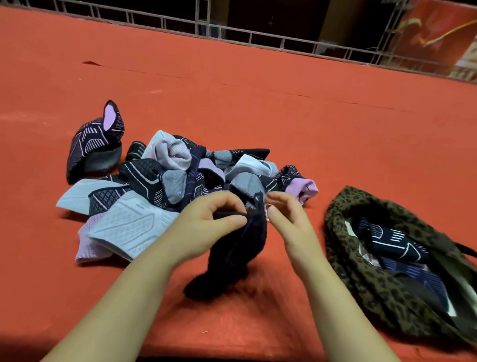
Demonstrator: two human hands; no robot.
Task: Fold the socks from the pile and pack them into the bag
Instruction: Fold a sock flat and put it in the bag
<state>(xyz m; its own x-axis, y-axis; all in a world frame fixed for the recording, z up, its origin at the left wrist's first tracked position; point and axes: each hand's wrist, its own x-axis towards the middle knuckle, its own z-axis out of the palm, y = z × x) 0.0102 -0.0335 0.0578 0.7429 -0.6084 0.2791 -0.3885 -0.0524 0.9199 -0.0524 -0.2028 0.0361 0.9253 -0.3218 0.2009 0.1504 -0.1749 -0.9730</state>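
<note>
Dark sock (234, 249) between fingers (233, 219) (pinched)

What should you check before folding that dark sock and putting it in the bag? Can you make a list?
1. Left hand pinches the dark sock: ok.
2. Right hand has a grip too: cannot tell, fingers curled at the cuff.
3. Sock clear of the pile: ok, it hangs in front.
4. Sock flat for folding: not ok, it dangles bunched.
5. Bag open: ok, folded socks inside.
6. Room left in bag: cannot tell.
</note>
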